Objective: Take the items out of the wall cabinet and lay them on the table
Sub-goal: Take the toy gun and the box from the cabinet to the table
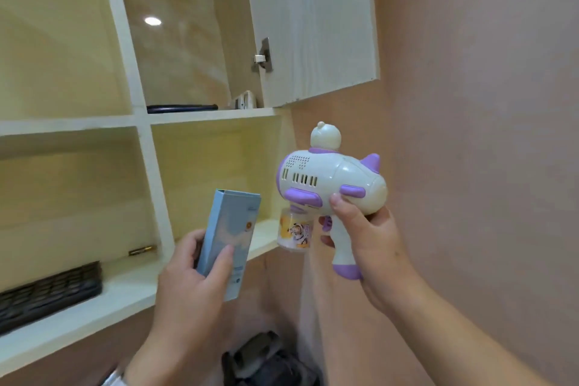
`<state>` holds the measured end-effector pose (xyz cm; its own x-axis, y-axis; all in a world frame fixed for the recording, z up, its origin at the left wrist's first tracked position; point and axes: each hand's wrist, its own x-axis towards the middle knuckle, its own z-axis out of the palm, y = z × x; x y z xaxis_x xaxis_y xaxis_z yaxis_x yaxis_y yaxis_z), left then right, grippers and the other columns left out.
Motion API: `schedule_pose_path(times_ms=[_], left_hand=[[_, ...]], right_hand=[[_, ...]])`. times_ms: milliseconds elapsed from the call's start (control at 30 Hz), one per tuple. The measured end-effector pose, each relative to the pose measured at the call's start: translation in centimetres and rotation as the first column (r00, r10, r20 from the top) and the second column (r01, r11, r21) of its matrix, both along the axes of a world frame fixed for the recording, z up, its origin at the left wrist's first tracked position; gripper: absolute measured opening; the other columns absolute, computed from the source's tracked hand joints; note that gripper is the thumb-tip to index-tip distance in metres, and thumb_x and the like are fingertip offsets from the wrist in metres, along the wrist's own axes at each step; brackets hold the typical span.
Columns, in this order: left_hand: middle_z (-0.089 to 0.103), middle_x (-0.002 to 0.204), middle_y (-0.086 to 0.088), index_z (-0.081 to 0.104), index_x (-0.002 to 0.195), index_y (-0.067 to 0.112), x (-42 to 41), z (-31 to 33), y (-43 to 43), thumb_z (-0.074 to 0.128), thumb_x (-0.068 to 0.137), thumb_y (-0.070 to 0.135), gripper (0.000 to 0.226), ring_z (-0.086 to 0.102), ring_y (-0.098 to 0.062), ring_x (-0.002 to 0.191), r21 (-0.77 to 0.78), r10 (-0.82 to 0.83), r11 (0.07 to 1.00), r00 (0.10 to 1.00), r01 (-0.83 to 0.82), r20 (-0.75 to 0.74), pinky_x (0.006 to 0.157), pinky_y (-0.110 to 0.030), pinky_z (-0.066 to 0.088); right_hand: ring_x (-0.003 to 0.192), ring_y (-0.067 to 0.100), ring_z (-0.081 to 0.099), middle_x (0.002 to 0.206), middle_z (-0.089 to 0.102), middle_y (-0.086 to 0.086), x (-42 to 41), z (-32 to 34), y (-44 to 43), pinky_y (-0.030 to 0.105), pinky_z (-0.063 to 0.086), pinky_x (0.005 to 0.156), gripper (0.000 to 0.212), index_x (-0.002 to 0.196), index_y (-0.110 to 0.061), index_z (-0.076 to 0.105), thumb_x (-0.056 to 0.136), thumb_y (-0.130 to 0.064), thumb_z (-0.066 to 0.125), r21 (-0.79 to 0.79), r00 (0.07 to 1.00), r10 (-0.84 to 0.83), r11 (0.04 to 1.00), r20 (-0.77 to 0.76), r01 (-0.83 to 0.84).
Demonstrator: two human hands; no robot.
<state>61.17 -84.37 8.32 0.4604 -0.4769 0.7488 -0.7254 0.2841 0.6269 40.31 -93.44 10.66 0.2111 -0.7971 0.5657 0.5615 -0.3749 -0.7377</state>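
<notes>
Up close, low in view: left hand [188, 285] wrapped round a tall pale-blue box [230, 238] — thumb flat across its front, fingers curled behind its left edge. Held upright with a slight tilt, in the air just before the lower shelf edge of the wall cabinet [147, 166]. Beside it, right hand [366, 244] closed firmly on the handle of a white-and-purple toy bubble gun [332, 178], thumb pressed up against the body, fingers folded round the grip. Shaped like a small aeroplane, with a round white figure on top and purple fins; muzzle pointing left toward the cabinet. Fixed under the barrel, a small clear bottle [294, 233] with a cartoon label; contents not discernible. Below both hands, a dark blurred object [266, 360], too unclear to name.

Further back, the cabinet's open compartments. Lower left: a dark woven basket [50, 294] at the shelf front, its inside hidden from this angle, and to its right a small brass-coloured thing [142, 250] lying near the divider. Upper right: a flat dark item [181, 108] along the shelf front, plus a small white object [246, 100] in the right corner. Swung open above the toy — a pale wood-grain door [313, 25] on a metal hinge [263, 55]. Farthest right, a plain pink wall [485, 103].
</notes>
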Motion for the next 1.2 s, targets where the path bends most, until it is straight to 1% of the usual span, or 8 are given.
schedule_pose_path(times_ms=[100,300,400,533,667,767,1000,1200], left_hand=[[0.067,0.088,0.026,0.06,0.09,0.041,0.1,-3.5,0.7,0.067,0.088,0.02,0.023,0.065,-0.001,0.076,0.058,-0.14,0.988,0.987,0.145,-0.084,0.061,-0.029,0.05],[0.07,0.091,0.022,0.06,0.089,0.042,-1.3,-9.3,1.0,0.068,0.088,0.016,0.028,0.067,-0.001,0.079,0.139,-0.411,0.886,0.889,0.441,-0.2,0.061,-0.022,0.048],[0.071,0.091,0.02,0.06,0.089,0.045,-3.0,-11.4,0.9,0.07,0.082,0.027,0.022,0.068,-0.003,0.079,0.162,-0.491,0.828,0.833,0.537,-0.253,0.065,-0.025,0.052],[0.072,0.089,0.017,0.062,0.092,0.035,-6.3,-14.0,0.7,0.065,0.078,0.034,0.015,0.069,-0.009,0.081,0.178,-0.593,0.726,0.736,0.664,-0.326,0.067,-0.03,0.055],[0.071,0.086,0.021,0.06,0.089,0.039,-11.0,-15.4,1.5,0.063,0.078,0.033,0.013,0.067,-0.002,0.075,0.198,-0.689,0.597,0.623,0.777,-0.37,0.062,-0.018,0.052],[0.071,0.087,0.021,0.059,0.089,0.047,-14.5,-16.1,2.5,0.062,0.077,0.034,0.018,0.067,-0.003,0.077,0.217,-0.732,0.514,0.556,0.83,-0.395,0.066,-0.025,0.054],[0.073,0.085,0.011,0.062,0.089,0.041,-24.1,-16.7,7.0,0.065,0.078,0.034,0.013,0.069,-0.013,0.076,0.212,-0.803,0.31,0.374,0.927,-0.464,0.069,-0.038,0.056],[0.072,0.081,0.006,0.061,0.091,0.027,-34.1,-16.5,15.2,0.069,0.087,0.018,0.013,0.066,-0.009,0.071,0.197,-0.823,0.133,0.219,0.971,-0.524,0.065,-0.033,0.053]], right_hand=[[0.071,0.016,0.056,0.086,0.066,0.003,-0.4,-3.9,2.8,0.034,0.054,0.066,0.041,0.119,-0.021,0.064,0.079,-0.03,0.071,0.105,0.997,-0.073,0.992,-0.015,0.074],[0.069,0.018,0.058,0.08,0.062,0.009,-2.8,-10.5,7.9,0.04,0.046,0.066,0.042,0.113,-0.008,0.062,0.072,-0.013,0.067,0.28,0.957,-0.257,0.917,-0.134,0.285],[0.072,0.018,0.062,0.083,0.064,0.011,-5.0,-12.6,10.4,0.037,0.051,0.064,0.038,0.112,-0.008,0.064,0.074,-0.006,0.069,0.317,0.903,-0.373,0.848,-0.212,0.425],[0.074,0.019,0.068,0.088,0.071,0.006,-8.7,-15.0,13.5,0.046,0.053,0.067,0.036,0.109,-0.02,0.067,0.074,-0.015,0.069,0.338,0.798,-0.492,0.728,-0.348,0.596],[0.078,0.02,0.071,0.098,0.072,0.011,-12.7,-16.5,17.8,0.051,0.057,0.071,0.045,0.115,-0.025,0.064,0.072,-0.018,0.073,0.319,0.682,-0.579,0.608,-0.447,0.727],[0.079,0.02,0.07,0.099,0.072,0.014,-15.2,-16.9,21.1,0.043,0.059,0.066,0.045,0.118,-0.022,0.062,0.077,-0.009,0.075,0.31,0.603,-0.64,0.519,-0.477,0.796],[0.067,0.015,0.067,0.098,0.072,0.015,-21.8,-17.8,29.8,0.024,0.05,0.048,0.03,0.112,-0.018,0.063,0.086,-0.005,0.066,0.398,0.439,-0.717,0.242,-0.542,0.885],[0.069,0.015,0.064,0.101,0.07,0.009,-29.2,-18.5,40.4,0.024,0.049,0.046,0.032,0.11,-0.021,0.061,0.079,-0.019,0.066,0.441,0.353,-0.767,0.103,-0.536,0.892]])
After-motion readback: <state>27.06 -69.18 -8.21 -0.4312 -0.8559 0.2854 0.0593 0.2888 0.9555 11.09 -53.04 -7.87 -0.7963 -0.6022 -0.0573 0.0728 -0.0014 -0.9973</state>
